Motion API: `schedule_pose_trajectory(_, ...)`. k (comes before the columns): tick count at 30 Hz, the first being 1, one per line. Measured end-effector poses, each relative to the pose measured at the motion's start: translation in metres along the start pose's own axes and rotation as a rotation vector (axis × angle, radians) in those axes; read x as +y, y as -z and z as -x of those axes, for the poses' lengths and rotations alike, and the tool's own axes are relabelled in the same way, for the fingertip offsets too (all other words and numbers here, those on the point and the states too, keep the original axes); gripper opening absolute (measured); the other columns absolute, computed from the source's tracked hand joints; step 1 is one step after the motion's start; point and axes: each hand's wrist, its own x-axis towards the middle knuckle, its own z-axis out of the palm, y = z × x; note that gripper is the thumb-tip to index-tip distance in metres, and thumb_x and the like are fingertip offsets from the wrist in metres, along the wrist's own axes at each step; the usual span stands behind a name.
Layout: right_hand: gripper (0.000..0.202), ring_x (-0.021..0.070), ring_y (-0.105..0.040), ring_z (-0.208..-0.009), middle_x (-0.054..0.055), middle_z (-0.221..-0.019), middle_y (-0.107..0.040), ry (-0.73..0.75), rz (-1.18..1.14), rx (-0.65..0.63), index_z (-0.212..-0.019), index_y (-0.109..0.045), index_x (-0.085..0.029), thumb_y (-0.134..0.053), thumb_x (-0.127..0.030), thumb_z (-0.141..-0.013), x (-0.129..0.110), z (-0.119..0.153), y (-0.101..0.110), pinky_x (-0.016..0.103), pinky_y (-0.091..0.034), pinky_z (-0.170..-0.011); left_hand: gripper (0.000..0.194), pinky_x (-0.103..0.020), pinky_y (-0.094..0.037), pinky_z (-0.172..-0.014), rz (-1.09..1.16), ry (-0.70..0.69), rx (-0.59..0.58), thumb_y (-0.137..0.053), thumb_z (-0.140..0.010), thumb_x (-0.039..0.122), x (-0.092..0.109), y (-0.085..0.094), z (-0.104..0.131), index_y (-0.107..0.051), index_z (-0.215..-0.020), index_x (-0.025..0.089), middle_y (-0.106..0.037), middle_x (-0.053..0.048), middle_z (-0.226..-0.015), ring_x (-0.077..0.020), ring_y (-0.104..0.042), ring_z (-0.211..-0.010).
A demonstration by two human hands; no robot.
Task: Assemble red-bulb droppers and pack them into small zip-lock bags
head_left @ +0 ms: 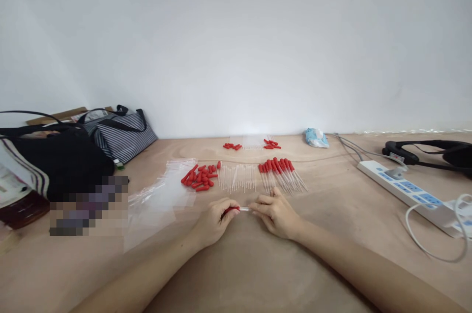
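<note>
My left hand [217,219] is closed around a red rubber dropper bulb [231,209]. My right hand [275,214] pinches a clear thin dropper tube [245,209], whose near end meets the mouth of the bulb between the two hands. Just beyond my left hand lies a heap of loose red bulbs [201,178]. A row of bare clear tubes [237,178] is spread in the middle. Past my right hand, several droppers with red bulbs fitted [282,171] lie side by side, tips toward me.
Clear plastic bags [158,212] are stacked at left. More bulbs and tubes [252,143] lie near the wall. A striped bag [127,136] and black bag [73,160] stand at left. At right are a power strip [409,192], headphones [420,153] and a blue-white packet [316,137].
</note>
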Motion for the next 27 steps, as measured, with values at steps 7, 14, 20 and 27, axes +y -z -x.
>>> schedule_pose_trajectory(7, 0.022, 0.0097, -0.035, -0.054, 0.001, -0.067, -0.055, 0.113, 0.104, 0.037, -0.081, -0.060, -0.016, -0.039, -0.013, -0.080, 0.000, 0.000, 0.000, 0.030, -0.017, -0.063, 0.017, -0.023, -0.041, -0.060, -0.091, -0.133, -0.042, -0.039, -0.085, 0.019, 0.009, -0.001, 0.005, -0.055, -0.079, 0.016, -0.057, -0.002, -0.071, -0.0128, -0.052, -0.064)
schedule_pose_trajectory(14, 0.023, 0.0109, -0.039, -0.059, 0.001, -0.070, -0.055, 0.010, -0.071, -0.004, -0.082, -0.059, -0.017, -0.037, -0.016, -0.084, -0.010, 0.000, -0.005, 0.029, -0.019, -0.065, 0.016, -0.022, -0.041, -0.058, -0.130, -0.229, -0.039, -0.038, -0.085, 0.018, 0.011, -0.002, 0.007, -0.053, -0.079, 0.015, -0.056, -0.003, -0.072, -0.0128, -0.052, -0.063)
schedule_pose_trajectory(20, 0.020, 0.0136, -0.045, -0.067, 0.002, -0.068, -0.058, -0.004, -0.018, -0.074, -0.079, -0.061, -0.019, -0.043, -0.024, -0.084, -0.012, -0.002, 0.004, 0.030, -0.020, -0.065, 0.019, -0.025, -0.044, -0.067, -0.142, -0.280, -0.075, -0.036, -0.088, 0.019, 0.008, 0.000, 0.002, -0.055, -0.084, 0.016, -0.058, -0.004, -0.078, -0.0145, -0.054, -0.072)
schedule_pose_trajectory(27, 0.019, 0.0155, -0.054, -0.067, 0.002, -0.070, -0.063, -0.512, 0.006, 0.053, -0.088, -0.061, -0.020, -0.044, -0.023, -0.080, 0.020, -0.017, 0.008, 0.028, -0.027, -0.066, 0.043, -0.041, -0.038, -0.089, -0.245, 0.008, 0.233, -0.053, -0.078, 0.025, -0.016, 0.007, -0.001, -0.039, -0.118, 0.019, -0.048, -0.010, -0.110, -0.0243, -0.046, -0.104)
